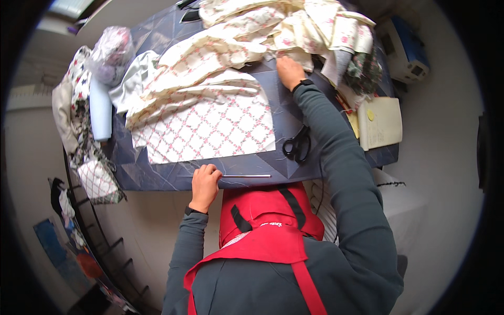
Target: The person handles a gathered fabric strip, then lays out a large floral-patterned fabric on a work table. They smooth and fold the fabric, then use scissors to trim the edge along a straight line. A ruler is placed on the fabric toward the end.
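Observation:
A piece of white fabric (210, 128) with a pink and grey lattice print lies spread on the dark blue covered table (178, 174), its right corner rounded. My left hand (206, 181) is at the near table edge, its fingers curled over the end of a thin, pale stick (247, 176). Farther off, my right hand (290, 72) reaches to the edge of a crumpled cream floral fabric (223, 50). Its fingers are closed, and what is between them is hidden. Black-handled scissors (297, 147) lie beside the right forearm.
An open notebook (381, 123) lies at the right table edge. On the left are a light blue roll (100, 110), a plastic bag of material (112, 52) and hanging printed fabrics (79, 113). A blue and white box-shaped device (407, 50) stands beyond the right edge.

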`<state>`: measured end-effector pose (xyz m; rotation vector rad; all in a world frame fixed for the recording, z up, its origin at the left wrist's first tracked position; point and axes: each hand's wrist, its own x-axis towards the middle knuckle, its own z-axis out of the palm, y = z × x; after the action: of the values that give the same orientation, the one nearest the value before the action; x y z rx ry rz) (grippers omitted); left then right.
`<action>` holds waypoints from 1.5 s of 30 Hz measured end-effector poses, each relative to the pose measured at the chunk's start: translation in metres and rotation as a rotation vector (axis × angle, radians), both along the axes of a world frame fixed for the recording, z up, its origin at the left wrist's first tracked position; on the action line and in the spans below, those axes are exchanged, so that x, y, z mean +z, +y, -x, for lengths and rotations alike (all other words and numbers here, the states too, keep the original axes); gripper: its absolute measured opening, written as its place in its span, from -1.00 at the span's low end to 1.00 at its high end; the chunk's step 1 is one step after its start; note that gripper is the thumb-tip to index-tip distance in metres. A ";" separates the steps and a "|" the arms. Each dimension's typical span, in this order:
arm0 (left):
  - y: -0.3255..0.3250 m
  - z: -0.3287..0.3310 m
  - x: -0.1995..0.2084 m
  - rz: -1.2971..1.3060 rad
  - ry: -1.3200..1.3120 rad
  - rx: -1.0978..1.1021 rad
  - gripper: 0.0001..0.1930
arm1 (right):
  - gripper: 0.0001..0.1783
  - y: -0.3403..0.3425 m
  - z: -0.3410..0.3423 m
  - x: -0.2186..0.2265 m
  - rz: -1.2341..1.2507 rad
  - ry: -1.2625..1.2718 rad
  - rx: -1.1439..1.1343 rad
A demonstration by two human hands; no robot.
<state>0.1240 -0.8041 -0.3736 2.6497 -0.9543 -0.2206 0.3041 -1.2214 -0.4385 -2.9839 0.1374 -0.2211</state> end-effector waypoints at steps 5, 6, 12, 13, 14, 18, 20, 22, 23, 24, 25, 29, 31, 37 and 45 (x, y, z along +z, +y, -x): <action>0.009 -0.004 -0.007 -0.075 0.041 -0.040 -0.90 | -0.86 -0.004 0.004 0.014 -0.066 0.029 0.348; 0.008 -0.002 -0.010 0.003 -0.023 0.041 -0.92 | -0.84 -0.003 0.009 0.020 -0.451 0.051 0.312; -0.003 0.018 -0.032 0.009 0.224 0.983 -0.58 | -0.86 -0.012 0.044 0.047 -1.769 0.490 -0.209; -0.006 0.018 -0.038 -0.031 0.213 1.052 -0.52 | -0.87 -0.015 0.047 0.047 -1.814 0.519 -0.296; -0.008 0.015 -0.044 -0.025 0.209 1.076 -0.41 | -0.82 -0.017 0.049 0.045 -1.829 0.530 -0.353; -0.009 0.005 -0.062 0.045 -0.036 1.135 -0.25 | -0.79 -0.024 0.052 0.030 -1.628 0.548 -0.425; -0.003 0.004 -0.066 0.105 0.085 1.266 -0.18 | -0.77 -0.025 0.052 0.019 -1.427 0.544 -0.480; 0.006 0.005 -0.070 0.105 0.119 1.345 -0.18 | -0.76 -0.025 0.050 0.008 -1.262 0.520 -0.498; 0.010 0.005 -0.072 0.129 0.150 1.333 -0.22 | -0.76 -0.026 0.048 0.005 -1.182 0.522 -0.518; 0.013 0.004 -0.075 0.127 0.197 1.350 -0.25 | -0.74 -0.027 0.046 0.001 -1.069 0.536 -0.517; 0.017 0.003 -0.077 0.130 0.217 1.344 -0.28 | -0.72 -0.028 0.045 0.000 -0.916 0.565 -0.553; 0.030 -0.003 -0.072 0.451 0.498 1.334 -0.72 | -0.70 -0.035 0.064 0.013 -1.102 0.503 -0.436; 0.032 -0.005 -0.055 0.496 0.524 1.367 -0.77 | -0.70 -0.034 0.098 0.027 -1.303 0.339 -0.320; -0.029 -0.032 0.004 0.693 0.391 0.777 -0.81 | -0.58 0.009 0.191 0.050 -1.594 0.311 -0.422; -0.137 -0.032 -0.048 0.311 0.659 0.437 -0.81 | -0.60 0.060 0.235 0.037 -1.988 -0.058 -0.393</action>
<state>0.1565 -0.9413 -0.4218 2.1842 -0.1730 -0.7130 0.0696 -1.1617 -0.4017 -0.9576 0.5196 -0.0782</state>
